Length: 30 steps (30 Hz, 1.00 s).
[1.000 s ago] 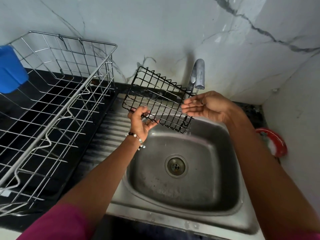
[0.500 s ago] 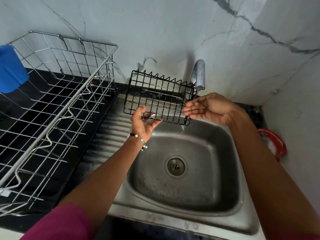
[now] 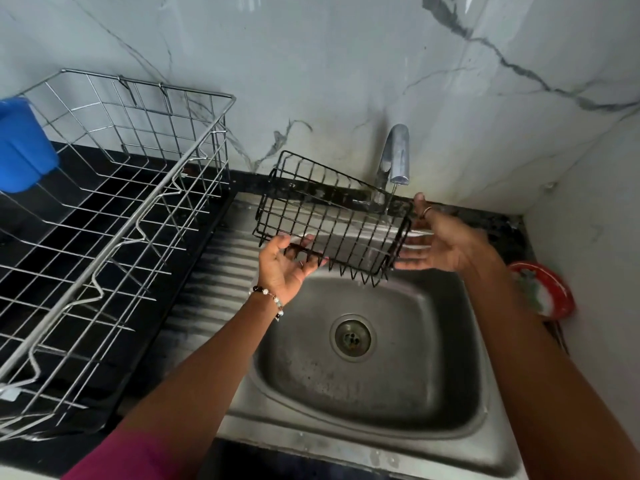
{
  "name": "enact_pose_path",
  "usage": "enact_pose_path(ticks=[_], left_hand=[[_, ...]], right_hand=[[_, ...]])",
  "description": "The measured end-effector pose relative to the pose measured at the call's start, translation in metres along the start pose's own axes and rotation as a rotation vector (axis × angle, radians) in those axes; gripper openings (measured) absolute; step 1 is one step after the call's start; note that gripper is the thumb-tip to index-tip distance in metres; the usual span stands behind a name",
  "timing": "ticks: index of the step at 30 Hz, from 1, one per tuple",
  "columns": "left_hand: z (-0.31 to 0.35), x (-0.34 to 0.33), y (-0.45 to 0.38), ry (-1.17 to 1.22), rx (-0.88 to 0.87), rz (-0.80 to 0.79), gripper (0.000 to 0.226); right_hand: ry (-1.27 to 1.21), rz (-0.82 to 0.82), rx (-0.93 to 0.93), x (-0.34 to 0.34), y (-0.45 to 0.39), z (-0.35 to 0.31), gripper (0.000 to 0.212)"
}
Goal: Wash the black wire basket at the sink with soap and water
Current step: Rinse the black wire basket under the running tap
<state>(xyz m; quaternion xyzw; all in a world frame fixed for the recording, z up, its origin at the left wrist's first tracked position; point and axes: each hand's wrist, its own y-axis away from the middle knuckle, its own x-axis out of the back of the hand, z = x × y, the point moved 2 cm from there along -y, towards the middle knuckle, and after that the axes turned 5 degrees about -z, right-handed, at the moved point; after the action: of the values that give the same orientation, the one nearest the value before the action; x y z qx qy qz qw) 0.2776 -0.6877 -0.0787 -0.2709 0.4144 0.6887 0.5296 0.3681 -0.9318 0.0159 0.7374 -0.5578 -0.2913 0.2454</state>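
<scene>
Both hands [image 3: 287,268] [image 3: 440,244] hold unlabelled black wire basket [image 3: 332,220].

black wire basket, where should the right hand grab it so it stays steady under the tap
Probably the short end wall of the black wire basket, coming in from the right. That end faces the open right hand, its wires leave gaps for fingers, and the left hand already holds the near left edge, so the tilted basket would be braced at both ends.

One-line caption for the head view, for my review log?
Left hand holds the black wire basket under the faucet over the sink; open right hand at its end.
</scene>
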Motion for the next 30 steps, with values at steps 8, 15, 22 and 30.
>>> enact_pose_path(ticks=[8, 15, 22, 30], left_hand=[[0.002, 0.020, -0.001, -0.216, 0.257, -0.220, 0.075], [0.011, 0.022, 0.008, -0.686, 0.448, 0.032, 0.060], [0.016, 0.016, 0.007, -0.337, 0.738, 0.233, 0.073], [0.001, 0.021, 0.002, -0.625, 0.392, 0.380, 0.037]], right_hand=[[-0.054, -0.061, -0.122, 0.013, -0.001, 0.047, 0.070], [-0.058, 0.037, 0.323, 0.028, 0.001, 0.063, 0.055], [0.377, 0.078, 0.761, 0.018, 0.033, 0.054, 0.063], [0.537, -0.213, 0.624, 0.043, 0.015, 0.056, 0.041]])
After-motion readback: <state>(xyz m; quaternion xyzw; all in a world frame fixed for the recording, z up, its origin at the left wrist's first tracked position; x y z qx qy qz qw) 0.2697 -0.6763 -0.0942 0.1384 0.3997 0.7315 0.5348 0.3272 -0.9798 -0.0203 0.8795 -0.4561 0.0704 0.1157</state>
